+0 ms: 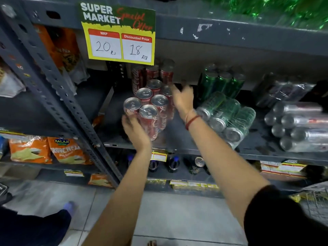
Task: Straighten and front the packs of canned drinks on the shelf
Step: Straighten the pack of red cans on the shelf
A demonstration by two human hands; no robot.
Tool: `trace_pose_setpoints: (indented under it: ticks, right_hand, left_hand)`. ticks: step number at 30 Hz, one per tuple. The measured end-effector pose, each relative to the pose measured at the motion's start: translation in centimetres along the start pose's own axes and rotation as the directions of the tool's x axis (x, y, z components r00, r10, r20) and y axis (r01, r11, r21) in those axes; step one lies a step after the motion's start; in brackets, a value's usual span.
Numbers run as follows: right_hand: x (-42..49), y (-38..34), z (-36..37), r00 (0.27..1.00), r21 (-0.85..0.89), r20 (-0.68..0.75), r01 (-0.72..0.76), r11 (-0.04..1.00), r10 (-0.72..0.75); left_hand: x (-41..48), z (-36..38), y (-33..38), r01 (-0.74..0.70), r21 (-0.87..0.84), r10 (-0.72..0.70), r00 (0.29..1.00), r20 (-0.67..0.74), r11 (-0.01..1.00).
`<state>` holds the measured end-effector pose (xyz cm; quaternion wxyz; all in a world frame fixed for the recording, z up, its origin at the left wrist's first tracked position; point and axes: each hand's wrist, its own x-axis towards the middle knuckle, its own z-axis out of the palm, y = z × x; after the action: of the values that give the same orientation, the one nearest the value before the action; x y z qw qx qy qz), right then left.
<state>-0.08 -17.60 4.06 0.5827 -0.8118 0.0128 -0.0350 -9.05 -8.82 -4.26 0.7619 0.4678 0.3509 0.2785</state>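
Red can pack (150, 107), shrink-wrapped, sits centre of frame on the grey metal shelf (179, 139), near the front edge, tops tilted toward me. My left hand (134, 130) is at its lower-left corner, palm and fingers pressed vs. the wrapped front cans; looks like a grasp of the pack, though finger wrap is partly hidden. My right hand (182, 100) is at the pack's right side, fingers spread and loose, blurred; can't tell if it touches the wrap. Red thread band on that wrist.

Behind the pack, twd upper centre, more red cans (152, 73) stand upright at the back of the shelf.

Right of centre: green can pack (225, 116) lies on its side, tops facing lower left, skewed to the shelf edge. Behind it, an upright green pack (221, 82). Far right: silver can packs (298, 125) also lying on their sides, stacked unevenly, one darker pack behind, blurred.

Top centre-left: price sign (119, 34) hangs from the shelf above, "Super Market Special Offer", MRP 20, discounted 18.

Left of frame: orange snack bags (51, 150) on the neighbouring rack. Lower shelf under my arms: dark bottles (173, 164) w/ blue caps. Tiled floor (177, 219) at bottom.
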Motion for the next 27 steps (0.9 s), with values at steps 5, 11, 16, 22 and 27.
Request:
trace_pose_setpoints:
  ticks: [5, 11, 16, 22, 27]
  right_hand:
    - [3.9, 3.0, 1.1, 0.94, 0.022, 0.302, -0.173, 0.985, 0.158]
    - [-0.7, 3.1, 0.6, 0.988, 0.012, 0.15, -0.049, 0.999, 0.046]
    - [-5.2, 3.5, 3.3, 0.999, -0.127, -0.021, 0.034, 0.991, -0.037]
    - [-6.2, 3.8, 3.5, 0.994, -0.17, -0.069, 0.067, 0.983, -0.08]
    - [-5.4, 4.2, -1.3, 0.967, -0.126, -0.153, 0.186, 0.974, -0.204]
  left_hand:
    - [-1.7, 2.4, -0.5, -0.069, 0.137, 0.063, 0.997, 0.052, 0.988]
    - [4.1, 0.3, 0.8, 0.013, 0.164, -0.041, 0.985, 0.169, 0.986]
    - [9.1, -2.0, 3.6, 0.047, 0.291, -0.17, 0.894, 0.414, 0.956]
    - [10.1, -2.6, 4.3, 0.056, 0.355, -0.214, 0.881, 0.422, 0.933]
    - [5.2, -0.7, 4.8, -0.339, 0.496, 0.295, 0.941, 0.168, 0.8]
